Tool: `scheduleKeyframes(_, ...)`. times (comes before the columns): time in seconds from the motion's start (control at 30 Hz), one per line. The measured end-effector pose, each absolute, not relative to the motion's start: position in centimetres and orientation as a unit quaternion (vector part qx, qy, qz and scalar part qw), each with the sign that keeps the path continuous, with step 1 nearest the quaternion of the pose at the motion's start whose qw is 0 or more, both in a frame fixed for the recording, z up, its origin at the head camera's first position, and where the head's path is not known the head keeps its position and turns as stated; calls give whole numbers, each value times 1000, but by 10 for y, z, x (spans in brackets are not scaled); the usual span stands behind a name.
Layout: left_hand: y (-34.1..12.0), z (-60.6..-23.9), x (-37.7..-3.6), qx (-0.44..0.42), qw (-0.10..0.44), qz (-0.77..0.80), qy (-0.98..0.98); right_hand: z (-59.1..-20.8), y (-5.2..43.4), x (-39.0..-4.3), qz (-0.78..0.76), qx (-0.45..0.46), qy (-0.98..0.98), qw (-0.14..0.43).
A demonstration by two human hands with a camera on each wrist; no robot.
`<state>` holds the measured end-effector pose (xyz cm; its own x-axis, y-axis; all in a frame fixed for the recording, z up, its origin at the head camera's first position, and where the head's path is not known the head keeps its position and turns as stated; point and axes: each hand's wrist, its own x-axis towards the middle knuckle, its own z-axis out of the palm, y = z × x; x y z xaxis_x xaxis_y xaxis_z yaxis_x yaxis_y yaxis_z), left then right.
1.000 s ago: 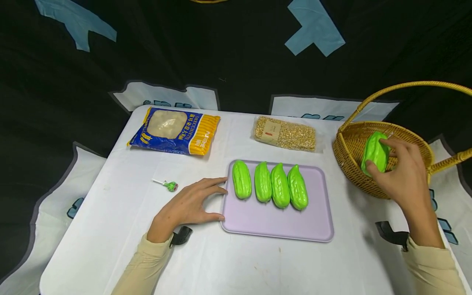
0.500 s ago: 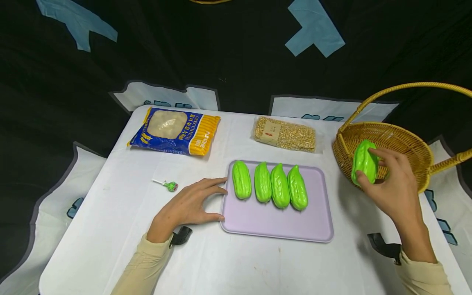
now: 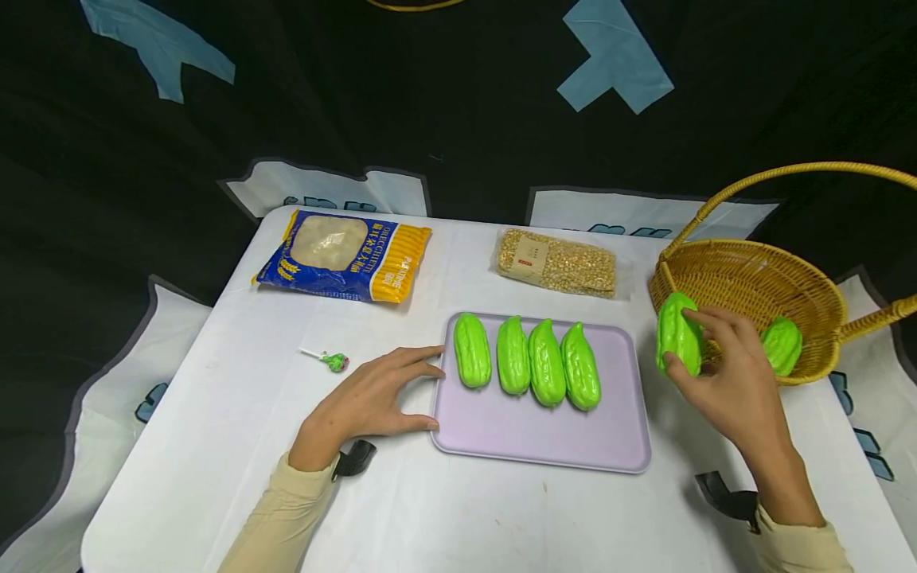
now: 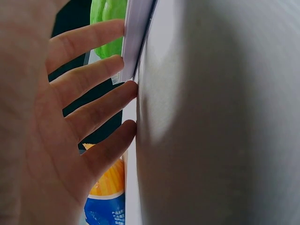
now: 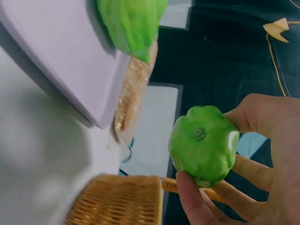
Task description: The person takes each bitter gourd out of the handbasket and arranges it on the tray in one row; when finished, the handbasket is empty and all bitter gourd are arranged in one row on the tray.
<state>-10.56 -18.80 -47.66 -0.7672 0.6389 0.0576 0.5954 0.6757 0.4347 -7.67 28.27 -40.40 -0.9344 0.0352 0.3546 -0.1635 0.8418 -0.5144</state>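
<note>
My right hand (image 3: 738, 382) pinches a glossy, ridged green bitter melon (image 3: 679, 334) between thumb and fingers, above the table between tray and basket. In the right wrist view the melon (image 5: 204, 145) is seen end-on. A lilac tray (image 3: 537, 436) bears several more bitter melons side by side, slightly tilted. My left hand (image 3: 365, 398) lies at the tray's left edge with fingers spread, thumb and fingertips touching the rim. The left wrist view shows those straight fingers (image 4: 98, 77) against the tray side. Inside the wicker basket (image 3: 802, 278) lies another bitter melon (image 3: 782, 346).
A blue and orange pasta bag (image 3: 337, 251) lies at the back left. Behind the tray is a clear pack of yellow grains (image 3: 559, 263). A small green lollipop (image 3: 333, 361) lies left of the left hand. The basket's tall handle (image 3: 802, 169) arches over it at right.
My right hand has lifted the bitter melon out of the basket and carried it left, toward the tray. Another melon in the basket has come into view. The left hand stays at the tray.
</note>
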Motion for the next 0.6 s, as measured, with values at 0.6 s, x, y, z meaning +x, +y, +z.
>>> scheduleKeyframes(0.6, -187, -476, -105, 337, 49, 219, 914, -436, 256, -73, 273, 93, -950, 116)
